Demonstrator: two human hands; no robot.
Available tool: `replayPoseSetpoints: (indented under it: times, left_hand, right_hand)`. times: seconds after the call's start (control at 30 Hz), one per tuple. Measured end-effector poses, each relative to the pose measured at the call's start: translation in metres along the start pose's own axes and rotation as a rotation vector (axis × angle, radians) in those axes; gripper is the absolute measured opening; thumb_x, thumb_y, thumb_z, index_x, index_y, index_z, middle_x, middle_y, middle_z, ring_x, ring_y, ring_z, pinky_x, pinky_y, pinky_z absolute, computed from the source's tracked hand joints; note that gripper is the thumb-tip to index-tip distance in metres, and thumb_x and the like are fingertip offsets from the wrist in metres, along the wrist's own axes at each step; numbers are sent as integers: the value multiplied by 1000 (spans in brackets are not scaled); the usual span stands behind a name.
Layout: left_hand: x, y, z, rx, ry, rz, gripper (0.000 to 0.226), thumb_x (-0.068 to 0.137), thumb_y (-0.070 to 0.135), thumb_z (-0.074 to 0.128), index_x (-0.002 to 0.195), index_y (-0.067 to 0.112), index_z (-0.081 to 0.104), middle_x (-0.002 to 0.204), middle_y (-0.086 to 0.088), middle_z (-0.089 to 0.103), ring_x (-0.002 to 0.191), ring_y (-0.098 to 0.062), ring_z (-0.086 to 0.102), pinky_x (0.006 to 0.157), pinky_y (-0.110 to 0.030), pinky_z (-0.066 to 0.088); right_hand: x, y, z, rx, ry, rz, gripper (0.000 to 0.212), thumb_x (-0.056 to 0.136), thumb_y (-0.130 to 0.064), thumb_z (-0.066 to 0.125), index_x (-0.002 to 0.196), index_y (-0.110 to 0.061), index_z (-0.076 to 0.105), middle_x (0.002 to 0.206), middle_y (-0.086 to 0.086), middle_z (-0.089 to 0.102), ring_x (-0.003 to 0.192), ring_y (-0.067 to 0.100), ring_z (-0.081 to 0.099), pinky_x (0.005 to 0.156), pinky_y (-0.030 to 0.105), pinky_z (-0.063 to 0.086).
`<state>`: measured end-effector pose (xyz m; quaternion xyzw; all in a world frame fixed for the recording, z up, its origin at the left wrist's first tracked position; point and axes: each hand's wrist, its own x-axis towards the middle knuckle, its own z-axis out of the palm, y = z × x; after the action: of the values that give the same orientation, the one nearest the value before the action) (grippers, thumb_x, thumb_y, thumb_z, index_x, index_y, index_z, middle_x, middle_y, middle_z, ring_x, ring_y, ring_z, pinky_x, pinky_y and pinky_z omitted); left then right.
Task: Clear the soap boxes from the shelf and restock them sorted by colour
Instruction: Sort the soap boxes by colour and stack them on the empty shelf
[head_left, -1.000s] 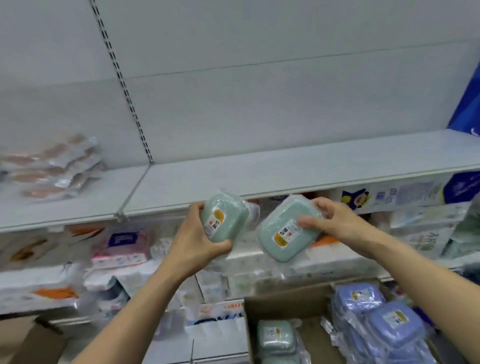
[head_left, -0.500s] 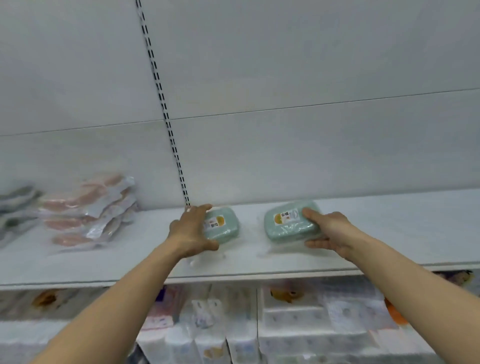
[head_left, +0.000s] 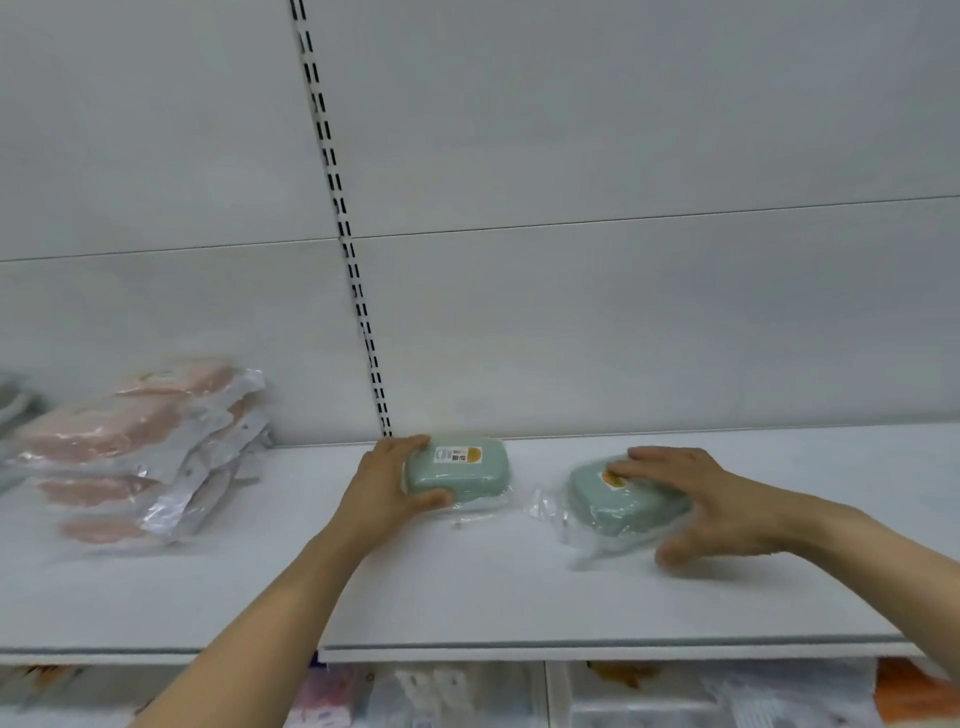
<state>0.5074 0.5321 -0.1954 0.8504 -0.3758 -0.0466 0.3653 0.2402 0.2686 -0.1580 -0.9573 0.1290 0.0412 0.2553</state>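
Film-wrapped rounded green soap boxes (head_left: 456, 468)

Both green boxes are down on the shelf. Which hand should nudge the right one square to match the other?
Right. The right hand already lies over the skewed right soap box, fingers on its label. The left hand grips the left soap box, which sits square near the back wall.
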Motion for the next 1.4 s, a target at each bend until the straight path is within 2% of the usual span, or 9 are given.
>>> replayPoseSetpoints:
  times: [0.1,0.33,0.5,0.67,0.87,1.07,1.17,1.27,1.4]
  left_hand:
    - [12,-5,3,-193,8,-107,103,67,30,90,150,27,29,140,6,44,125,-11,42,102,-26,32]
    - [40,-13,10,-287,10,-139,114,66,23,90,154,26,18,135,9,49,123,-11,48,96,-22,32]
    - [40,-13,10,-273,21,-146,106,69,26,89,153,26,24,144,9,42,134,-9,40,102,-20,30]
    - [28,-18,2,-175,114,-153,116,53,56,88,149,32,28,147,13,40,138,-14,37,114,-38,34]
    - [-10,-23,-17,80,155,-188,108,79,49,75,156,20,6,160,-1,20,147,-21,14,116,-35,21]
    - [-28,-17,-26,196,160,-123,96,83,54,68,156,22,13,160,1,21,147,-17,12,118,-31,17]
    - [-35,-6,-26,266,210,-72,90,86,55,64,155,21,17,159,0,25,147,-18,16,119,-33,16]
    - [-53,11,-24,323,303,5,82,86,65,51,151,20,31,153,-1,37,143,-21,28,118,-42,23]
    - [-93,40,-12,449,393,146,74,86,64,38,140,15,46,133,-3,56,129,-28,47,108,-52,37]
  right_hand:
    - [22,3,-6,-142,65,17,81,74,-31,72,138,-56,28,134,-28,30,124,-1,20,104,17,24]
    - [63,-5,-32,21,157,57,71,53,-61,83,118,-47,56,116,-18,54,111,-5,44,93,17,40]
    - [101,-57,-45,364,388,-93,52,69,-32,86,116,-33,65,109,-12,62,98,-5,58,72,3,42]
    - [152,-103,-18,282,436,-205,66,65,-45,86,124,-39,57,116,-9,53,111,5,45,90,17,38]
    - [179,-107,6,123,309,-193,63,74,-43,79,129,-39,49,119,-5,46,117,11,28,98,28,33]
    - [177,-105,12,86,253,-119,63,81,-48,71,137,-38,44,123,-3,45,123,18,31,102,32,33]
    - [167,-115,10,-30,248,-95,66,87,-49,65,144,-34,37,146,2,32,136,24,21,110,38,28]
    - [136,-126,12,-174,354,-119,68,90,-51,58,149,-32,29,159,0,16,144,22,11,114,41,24]
    - [67,-123,28,-314,610,-214,56,93,-42,56,144,-24,42,157,4,25,142,25,22,110,43,29]
